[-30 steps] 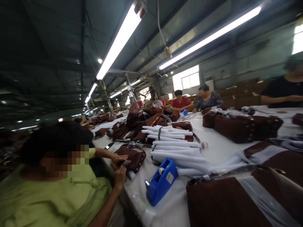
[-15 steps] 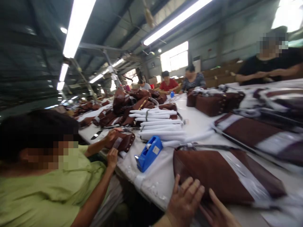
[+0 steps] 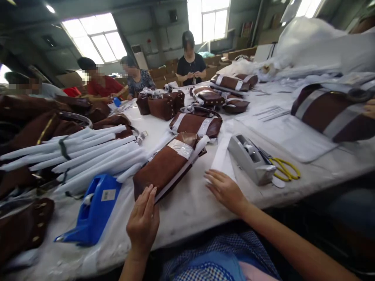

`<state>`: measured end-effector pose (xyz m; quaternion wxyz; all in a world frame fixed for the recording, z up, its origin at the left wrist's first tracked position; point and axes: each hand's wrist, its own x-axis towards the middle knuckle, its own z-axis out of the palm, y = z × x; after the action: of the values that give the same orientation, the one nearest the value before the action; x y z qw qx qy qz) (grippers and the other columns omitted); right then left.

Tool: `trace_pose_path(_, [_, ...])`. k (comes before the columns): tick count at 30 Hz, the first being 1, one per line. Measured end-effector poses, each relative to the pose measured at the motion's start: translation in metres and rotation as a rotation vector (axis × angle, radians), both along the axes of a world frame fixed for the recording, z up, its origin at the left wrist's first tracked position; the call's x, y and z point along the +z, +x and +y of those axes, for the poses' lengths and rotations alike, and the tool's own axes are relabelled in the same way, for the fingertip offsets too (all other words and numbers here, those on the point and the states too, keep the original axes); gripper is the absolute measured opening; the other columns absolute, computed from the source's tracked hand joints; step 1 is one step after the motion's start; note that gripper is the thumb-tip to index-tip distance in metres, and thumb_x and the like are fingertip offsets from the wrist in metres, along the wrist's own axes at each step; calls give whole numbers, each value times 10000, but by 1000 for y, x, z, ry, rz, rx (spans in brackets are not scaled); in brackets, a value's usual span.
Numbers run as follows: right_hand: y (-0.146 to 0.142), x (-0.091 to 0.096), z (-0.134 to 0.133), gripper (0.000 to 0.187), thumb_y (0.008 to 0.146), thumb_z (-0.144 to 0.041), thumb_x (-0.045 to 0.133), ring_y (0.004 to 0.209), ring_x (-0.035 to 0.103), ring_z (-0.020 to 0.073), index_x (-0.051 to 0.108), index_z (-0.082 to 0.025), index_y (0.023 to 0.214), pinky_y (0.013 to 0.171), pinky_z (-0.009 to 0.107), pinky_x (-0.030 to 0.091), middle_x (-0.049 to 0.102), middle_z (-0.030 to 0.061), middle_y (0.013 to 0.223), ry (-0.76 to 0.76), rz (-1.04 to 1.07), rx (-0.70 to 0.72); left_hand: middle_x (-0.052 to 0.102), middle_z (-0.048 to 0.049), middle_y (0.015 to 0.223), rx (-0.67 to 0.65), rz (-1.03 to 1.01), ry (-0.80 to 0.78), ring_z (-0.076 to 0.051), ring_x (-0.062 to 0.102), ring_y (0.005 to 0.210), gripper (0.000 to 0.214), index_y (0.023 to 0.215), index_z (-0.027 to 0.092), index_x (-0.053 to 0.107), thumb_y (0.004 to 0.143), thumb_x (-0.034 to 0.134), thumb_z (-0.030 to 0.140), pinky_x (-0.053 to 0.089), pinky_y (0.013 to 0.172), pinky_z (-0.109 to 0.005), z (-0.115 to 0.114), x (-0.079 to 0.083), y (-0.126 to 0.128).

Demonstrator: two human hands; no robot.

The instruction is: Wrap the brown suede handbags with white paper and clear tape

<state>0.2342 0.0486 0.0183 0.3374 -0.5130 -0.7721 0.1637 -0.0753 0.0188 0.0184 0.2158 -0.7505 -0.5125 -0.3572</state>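
Observation:
A brown handbag (image 3: 159, 166) lies at a slant on the table in front of me, with a clear plastic band across its far part and a white wrapped strap along its right side. My left hand (image 3: 143, 218) rests its straight fingers against the bag's near end, open and not gripping. Off to the right, apart from the bag, my right hand (image 3: 224, 191) is open with fingers stretched out, low over the table by a white sheet strip (image 3: 224, 158). A grey tape dispenser (image 3: 252, 162) stands just beyond that hand.
Yellow-handled scissors (image 3: 285, 169) lie beside the grey dispenser. To the left are a blue tape dispenser (image 3: 101, 210) and a bundle of white wrapped straps (image 3: 96, 154). More brown bags (image 3: 196, 125) sit farther back. Several people are at the far side; another person's hand (image 3: 370, 108) touches a bag at right.
My view has swung right, bringing the grey dispenser and scissors into sight. My right hand has come away from the bag to the right; my left hand stays at its near end.

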Motion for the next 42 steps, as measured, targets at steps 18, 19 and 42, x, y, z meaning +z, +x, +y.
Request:
trace_pose_path(18, [9, 13, -9, 221, 969, -286, 561, 1094, 686, 198, 770, -231, 1012, 1028, 346, 494, 749, 55, 1151, -112, 76, 130, 632, -41, 1374, 29, -125, 0, -228, 632, 1215, 658, 1473, 285, 455, 873, 645, 93, 481, 1078, -382, 4, -6, 3])
trace_pose_path(19, [5, 17, -23, 225, 966, -317, 571, 1040, 706, 186, 774, -231, 1011, 964, 303, 529, 761, 48, 1113, -224, 140, 276, 635, -41, 1371, 30, -133, 5, -227, 633, 1213, 657, 1470, 286, 459, 870, 647, 92, 482, 1075, -378, 4, -5, 3])
trace_pose_path(42, [-77, -31, 47, 803, 925, -685, 472, 1506, 236, 308, 366, -172, 1534, 1248, 505, 141, 297, 154, 1611, -108, -301, 496, 711, -97, 1226, 77, -383, 210, -229, 687, 1108, 580, 1358, 209, 573, 812, 761, 154, 536, 994, -361, 30, 38, -6])
